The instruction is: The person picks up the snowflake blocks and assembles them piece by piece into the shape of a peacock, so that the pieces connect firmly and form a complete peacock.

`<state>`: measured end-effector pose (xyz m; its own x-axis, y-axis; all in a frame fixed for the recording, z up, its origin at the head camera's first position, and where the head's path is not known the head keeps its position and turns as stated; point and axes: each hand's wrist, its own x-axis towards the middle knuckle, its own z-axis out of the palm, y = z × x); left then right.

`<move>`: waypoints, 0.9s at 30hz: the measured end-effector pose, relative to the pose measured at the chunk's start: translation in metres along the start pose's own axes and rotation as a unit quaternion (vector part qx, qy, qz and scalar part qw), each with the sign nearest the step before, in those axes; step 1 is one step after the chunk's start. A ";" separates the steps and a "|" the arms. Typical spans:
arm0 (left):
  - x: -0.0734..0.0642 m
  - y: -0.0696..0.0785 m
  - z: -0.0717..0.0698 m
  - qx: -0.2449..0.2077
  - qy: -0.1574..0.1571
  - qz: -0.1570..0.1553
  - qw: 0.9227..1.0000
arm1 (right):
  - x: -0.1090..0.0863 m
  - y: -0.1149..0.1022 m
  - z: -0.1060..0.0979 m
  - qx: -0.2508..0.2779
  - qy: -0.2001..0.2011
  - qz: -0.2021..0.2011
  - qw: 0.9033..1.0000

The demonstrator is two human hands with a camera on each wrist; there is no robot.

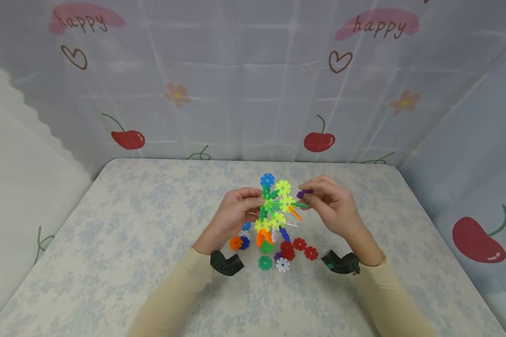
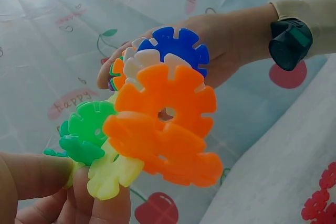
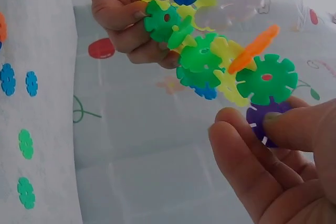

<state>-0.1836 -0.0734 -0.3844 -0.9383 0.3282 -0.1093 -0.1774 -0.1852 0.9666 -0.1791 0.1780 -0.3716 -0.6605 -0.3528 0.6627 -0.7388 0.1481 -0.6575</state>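
My left hand [image 1: 236,213] holds up a built cluster of interlocking snowflake discs [image 1: 277,220] in yellow, green, orange, white and blue. In the left wrist view the thumb and fingers pinch a yellow disc [image 2: 113,177] at its near side, with large orange discs [image 2: 163,98] beside it. My right hand [image 1: 335,206] pinches a purple snowflake disc [image 3: 256,113] between thumb and fingers. The purple disc's edge meets a green disc [image 3: 252,86] on the cluster's right side in the right wrist view. An orange disc [image 3: 254,51] sticks out just above that green one.
Loose discs lie on the patterned tabletop [image 1: 122,243] below the hands: several red [image 1: 311,253], green [image 1: 265,263], white [image 1: 282,265], orange [image 1: 235,243] and blue. A printed curtain [image 1: 244,84] stands behind the table's far edge. Each wrist wears a dark camera [image 1: 226,263].
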 end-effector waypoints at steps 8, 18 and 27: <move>0.000 -0.002 0.000 0.017 -0.016 0.011 1.000 | -0.001 -0.004 -0.007 -0.061 -0.044 0.036 0.996; 0.002 -0.004 0.000 0.036 -0.017 0.008 0.999 | -0.001 -0.002 -0.008 -0.007 -0.047 0.034 0.998; 0.003 -0.005 0.000 0.047 -0.014 0.008 0.999 | -0.002 -0.005 -0.006 0.007 -0.047 0.034 0.998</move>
<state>-0.1851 -0.0717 -0.3894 -0.9320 0.3514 -0.0889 -0.1331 -0.1036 0.9857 -0.1751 0.1832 -0.3674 -0.6936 -0.4278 0.5795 -0.6897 0.1621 -0.7058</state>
